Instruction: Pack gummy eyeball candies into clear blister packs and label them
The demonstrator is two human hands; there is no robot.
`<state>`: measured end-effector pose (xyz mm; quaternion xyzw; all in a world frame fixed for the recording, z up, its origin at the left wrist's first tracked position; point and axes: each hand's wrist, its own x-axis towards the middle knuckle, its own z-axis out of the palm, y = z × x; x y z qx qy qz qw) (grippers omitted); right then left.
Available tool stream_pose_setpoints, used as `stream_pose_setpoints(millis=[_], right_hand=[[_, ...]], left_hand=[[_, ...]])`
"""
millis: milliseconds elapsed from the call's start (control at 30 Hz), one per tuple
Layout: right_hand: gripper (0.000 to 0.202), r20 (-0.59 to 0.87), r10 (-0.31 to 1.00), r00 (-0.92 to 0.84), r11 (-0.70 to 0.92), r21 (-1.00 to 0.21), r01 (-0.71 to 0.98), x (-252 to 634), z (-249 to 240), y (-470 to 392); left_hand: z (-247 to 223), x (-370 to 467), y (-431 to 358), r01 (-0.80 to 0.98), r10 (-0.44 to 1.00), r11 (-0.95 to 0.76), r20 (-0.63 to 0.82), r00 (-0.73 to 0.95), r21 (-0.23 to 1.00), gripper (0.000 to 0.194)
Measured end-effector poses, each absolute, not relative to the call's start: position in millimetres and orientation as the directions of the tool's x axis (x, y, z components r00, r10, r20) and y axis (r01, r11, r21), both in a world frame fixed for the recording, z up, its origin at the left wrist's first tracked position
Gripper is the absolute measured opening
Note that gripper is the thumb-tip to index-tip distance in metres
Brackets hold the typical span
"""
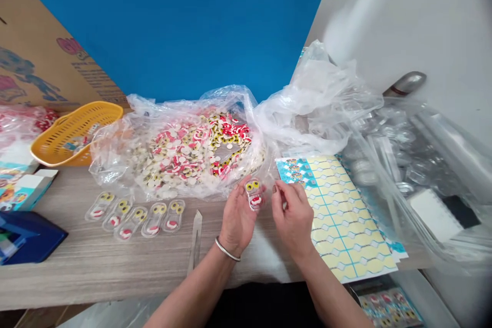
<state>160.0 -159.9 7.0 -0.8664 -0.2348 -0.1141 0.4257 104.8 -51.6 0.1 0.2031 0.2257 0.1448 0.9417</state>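
Observation:
My left hand (237, 223) is wrapped round a small clear plastic case (253, 195) that holds two yellow eye pieces and a red-and-white mouth piece. Just to its right, my right hand (294, 212) has thumb and forefinger pinched together; what is between them, if anything, is too small to make out. Several similar filled cases (130, 221) lie in a row on the table to the left. A pair of metal tweezers (196, 236) rests between that row and my left forearm. Behind my hands, a clear plastic bag (180, 148) lies open, full of loose eye and mouth pieces.
Yellow label sheets (338, 215) lie under and right of my right hand. Farther right is a bag of clear plastic parts (407, 164). A yellow basket (77, 130), a blue holder (31, 238) and a cardboard box (49, 46) stand left. A blue panel (184, 25) closes the back.

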Motion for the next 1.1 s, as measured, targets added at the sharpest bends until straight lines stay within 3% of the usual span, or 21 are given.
stream_pose_setpoints(millis=[67,133,233,367,500,600,700,767,833,967,1100], right_hand=[[0.027,0.480,0.429,0.766,-0.646,-0.430,0.631,161,4,-160],[0.026,0.477,0.549,0.687,-0.664,-0.251,0.704,158,1,-158],[0.026,0.468,0.632,0.618,-0.616,-0.179,0.767,149,-2,-151],[0.030,0.434,0.656,0.618,-0.548,-0.289,0.785,139,2,-149],[0.018,0.415,0.620,0.666,-0.458,-0.498,0.736,141,6,-155],[0.015,0.321,0.493,0.809,-0.406,-0.737,0.540,153,5,-159],[0.022,0.042,0.463,0.885,-0.267,-0.946,0.185,170,-1,-156],[0.025,-0.095,0.531,0.842,-0.161,-0.987,-0.010,177,-5,-151],[0.025,-0.139,0.549,0.824,-0.103,-0.990,-0.099,179,-7,-145],[0.023,-0.138,0.469,0.872,-0.050,-0.990,-0.130,173,-8,-139],[0.022,-0.204,0.603,0.771,-0.080,-0.977,-0.196,163,-7,-145]], left_hand=[[1,104,-52,-0.186,0.360,0.884,-0.370,0.857,0.428,0.044],[2,105,-53,-0.190,0.358,0.890,-0.379,0.853,0.415,0.045],[3,105,-54,-0.186,0.354,0.898,-0.402,0.844,0.399,0.044],[1,105,-52,-0.159,0.344,0.899,-0.431,0.834,0.409,0.043],[-2,105,-47,-0.071,0.361,0.836,-0.448,0.818,0.544,0.048],[-3,103,-42,-0.055,0.357,0.798,-0.398,0.845,0.599,0.050],[-4,100,-37,-0.027,0.303,0.788,-0.348,0.887,0.615,0.051],[-4,98,-35,-0.007,0.292,0.776,-0.349,0.890,0.630,0.056],[-5,96,-33,0.007,0.329,0.732,-0.362,0.872,0.682,0.058],[-4,92,-28,0.104,0.391,0.566,-0.377,0.840,0.818,0.043],[-7,68,-18,0.183,0.426,0.420,-0.371,0.825,0.889,0.043]])
